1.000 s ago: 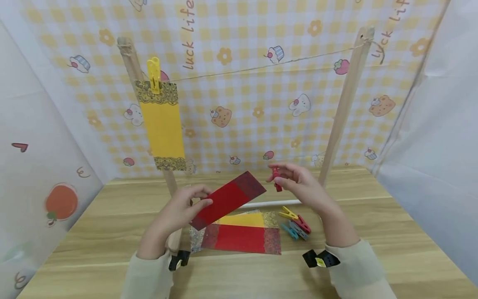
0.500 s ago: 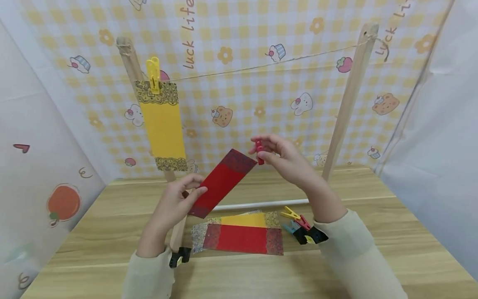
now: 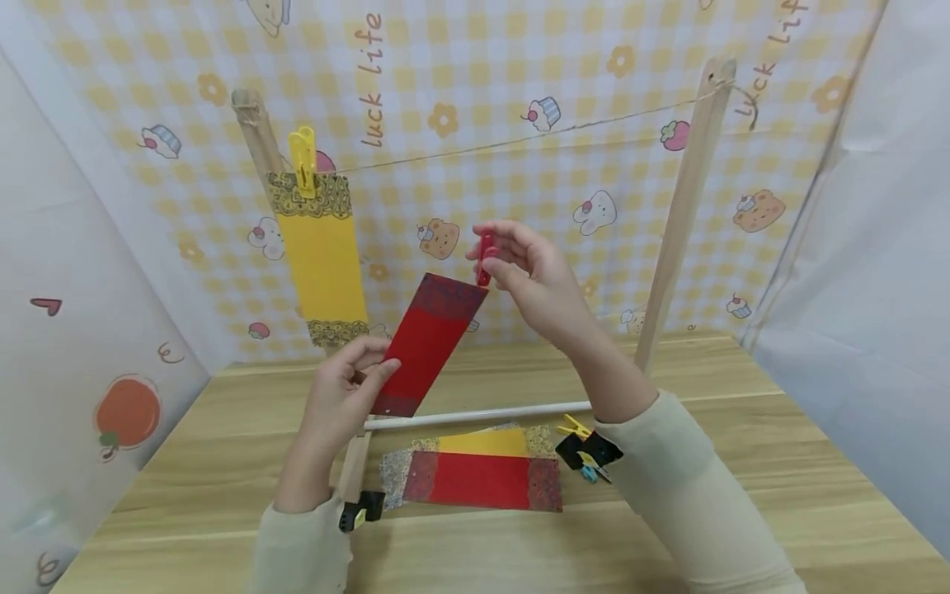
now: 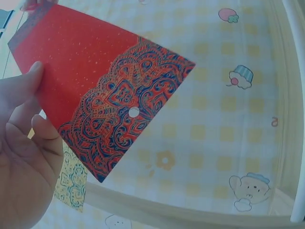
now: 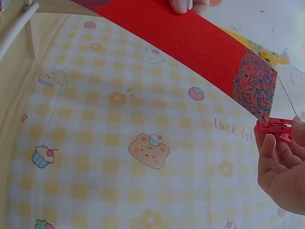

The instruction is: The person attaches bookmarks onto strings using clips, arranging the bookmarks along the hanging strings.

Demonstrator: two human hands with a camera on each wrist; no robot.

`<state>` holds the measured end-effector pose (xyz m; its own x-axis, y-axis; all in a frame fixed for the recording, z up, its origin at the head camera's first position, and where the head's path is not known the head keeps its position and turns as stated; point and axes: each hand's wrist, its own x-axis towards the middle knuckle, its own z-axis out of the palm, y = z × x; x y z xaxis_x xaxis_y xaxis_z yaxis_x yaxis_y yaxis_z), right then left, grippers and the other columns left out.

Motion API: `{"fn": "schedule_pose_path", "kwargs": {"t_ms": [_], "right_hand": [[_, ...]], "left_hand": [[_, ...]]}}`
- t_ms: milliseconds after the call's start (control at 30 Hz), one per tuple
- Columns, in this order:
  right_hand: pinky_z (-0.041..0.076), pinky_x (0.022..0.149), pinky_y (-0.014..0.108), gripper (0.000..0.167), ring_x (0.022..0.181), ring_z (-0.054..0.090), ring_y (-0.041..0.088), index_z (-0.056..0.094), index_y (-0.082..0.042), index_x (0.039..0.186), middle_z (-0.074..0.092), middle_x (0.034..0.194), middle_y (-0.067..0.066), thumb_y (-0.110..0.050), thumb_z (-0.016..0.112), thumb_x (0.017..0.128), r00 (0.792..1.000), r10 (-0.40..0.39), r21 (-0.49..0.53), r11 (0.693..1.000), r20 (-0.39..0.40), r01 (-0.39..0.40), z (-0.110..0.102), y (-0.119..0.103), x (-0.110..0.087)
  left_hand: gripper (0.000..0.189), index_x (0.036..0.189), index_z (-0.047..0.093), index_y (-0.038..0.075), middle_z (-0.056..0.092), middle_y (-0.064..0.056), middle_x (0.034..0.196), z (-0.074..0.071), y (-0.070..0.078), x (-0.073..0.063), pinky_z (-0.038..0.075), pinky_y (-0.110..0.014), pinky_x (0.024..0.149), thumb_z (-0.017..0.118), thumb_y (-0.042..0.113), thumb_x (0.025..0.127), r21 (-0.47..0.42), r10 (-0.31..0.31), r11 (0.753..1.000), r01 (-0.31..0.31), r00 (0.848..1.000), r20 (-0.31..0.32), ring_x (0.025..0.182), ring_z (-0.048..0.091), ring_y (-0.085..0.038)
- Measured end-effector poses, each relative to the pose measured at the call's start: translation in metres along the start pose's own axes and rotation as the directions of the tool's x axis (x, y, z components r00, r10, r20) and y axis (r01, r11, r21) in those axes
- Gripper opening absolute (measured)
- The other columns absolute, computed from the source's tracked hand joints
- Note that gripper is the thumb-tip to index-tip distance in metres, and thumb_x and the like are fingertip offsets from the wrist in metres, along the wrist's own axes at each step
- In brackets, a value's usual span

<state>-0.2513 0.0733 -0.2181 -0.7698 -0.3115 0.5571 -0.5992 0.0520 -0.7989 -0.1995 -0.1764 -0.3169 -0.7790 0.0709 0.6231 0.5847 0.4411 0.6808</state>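
A red card with patterned ends [image 3: 430, 338] is pinched along its left edge by my left hand [image 3: 345, 396], thumb in front. It is tilted, upper end to the right, with a small hole showing in the patterned end in the left wrist view. My right hand [image 3: 538, 285] grips a red clothespin [image 5: 278, 130] between thumb and fingers, right by the card's upper right corner. Whether clothespin and card touch, I cannot tell. On the left part of the string [image 3: 512, 142], a yellow clothespin [image 3: 303, 161] holds up a yellow card [image 3: 323, 268].
Two wooden posts [image 3: 679, 214] carry the string, and a white rod [image 3: 482, 414] runs low between them. On the table [image 3: 475, 553] lie another red card [image 3: 482, 481], a yellow card [image 3: 482, 441] and a silvery one. Several clothespins [image 3: 573, 427] are partly behind my right wrist camera.
Both hands have risen and shifted left, the right one further, carrying the red clothespin to the card's upper corner. The red card has been lifted and turned more upright.
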Motion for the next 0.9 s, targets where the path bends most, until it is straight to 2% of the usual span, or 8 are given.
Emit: {"fn": "schedule_pose_path", "kwargs": {"t_ms": [100,200,333,433,467,633,767,900], "right_hand": [[0.047,0.076,0.023,0.033,0.094,0.062,0.018,0.056,-0.001,0.132,0.067,0.115,0.017,0.001,0.054,0.099,0.999,-0.037,-0.001,0.999,-0.022,0.037,0.002,-0.008,0.007],[0.048,0.08,0.023,0.032,0.097,0.064,0.017,0.056,0.001,0.131,0.067,0.114,0.019,0.002,0.055,0.099,0.994,-0.098,0.002,0.995,-0.039,0.098,0.005,-0.018,0.015],[0.051,0.075,0.025,0.03,0.093,0.065,0.02,0.058,0.001,0.128,0.068,0.111,0.018,0.003,0.055,0.098,0.982,-0.173,0.017,0.984,-0.069,0.175,0.011,-0.031,0.024],[0.053,0.067,0.027,0.029,0.088,0.065,0.019,0.058,0.0,0.126,0.068,0.11,0.015,0.003,0.055,0.098,0.977,-0.199,0.037,0.979,-0.077,0.202,0.016,-0.038,0.03],[0.053,0.066,0.028,0.029,0.089,0.065,0.019,0.059,0.001,0.126,0.068,0.11,0.016,0.004,0.055,0.097,0.975,-0.207,0.046,0.976,-0.074,0.211,0.018,-0.04,0.032],[0.053,0.061,0.026,0.028,0.087,0.066,0.021,0.059,0.004,0.124,0.069,0.108,0.019,0.007,0.056,0.096,0.969,-0.244,0.072,0.966,-0.047,0.247,0.026,-0.048,0.04],[0.051,0.059,0.025,0.026,0.085,0.065,0.022,0.058,0.006,0.121,0.069,0.107,0.02,0.008,0.056,0.096,0.967,-0.252,0.08,0.964,-0.035,0.254,0.033,-0.053,0.046],[0.052,0.06,0.025,0.024,0.087,0.066,0.022,0.058,0.007,0.119,0.069,0.107,0.021,0.007,0.056,0.096,0.971,-0.24,0.085,0.967,-0.022,0.241,0.039,-0.057,0.052]], "left_hand": [[0.013,0.103,0.068,-0.001,0.075,-0.021,0.094,0.004,0.001,0.003,0.046,-0.018,0.053,0.068,-0.003,0.09,-0.031,-0.012,0.999,0.011,0.999,-0.03,0.073,0.064,0.003],[0.014,0.103,0.068,-0.002,0.075,-0.022,0.096,0.007,0.002,0.006,0.047,-0.017,0.054,0.068,-0.004,0.09,-0.055,-0.019,0.998,0.015,0.998,-0.067,0.075,0.066,0.006],[0.014,0.103,0.067,-0.004,0.077,0.002,0.09,0.008,0.003,0.008,0.045,-0.015,0.054,0.068,-0.005,0.089,-0.102,-0.049,0.994,0.036,0.99,-0.13,0.073,0.066,0.005],[0.014,0.104,0.067,-0.006,0.072,0.023,0.086,0.007,0.003,0.01,0.045,-0.014,0.052,0.067,-0.004,0.09,-0.141,-0.083,0.988,0.058,0.981,-0.178,0.069,0.065,0.003],[0.015,0.105,0.066,-0.007,0.07,0.026,0.085,0.007,0.003,0.011,0.044,-0.014,0.052,0.067,-0.003,0.091,-0.148,-0.091,0.987,0.063,0.977,-0.193,0.068,0.065,0.003],[0.016,0.105,0.066,-0.009,0.069,0.029,0.084,0.008,0.003,0.015,0.042,-0.013,0.05,0.068,-0.002,0.091,-0.158,-0.089,0.986,0.047,0.958,-0.271,0.071,0.064,0.006],[0.017,0.106,0.067,-0.01,0.068,0.031,0.082,0.008,0.003,0.019,0.039,-0.012,0.049,0.068,-0.001,0.091,-0.152,-0.098,0.987,0.048,0.934,-0.343,0.072,0.063,0.008],[0.019,0.107,0.067,-0.011,0.068,0.032,0.082,0.007,0.005,0.023,0.034,-0.013,0.046,0.068,0.0,0.091,-0.16,-0.106,0.986,0.047,0.918,-0.383,0.065,0.059,0.007]]}}
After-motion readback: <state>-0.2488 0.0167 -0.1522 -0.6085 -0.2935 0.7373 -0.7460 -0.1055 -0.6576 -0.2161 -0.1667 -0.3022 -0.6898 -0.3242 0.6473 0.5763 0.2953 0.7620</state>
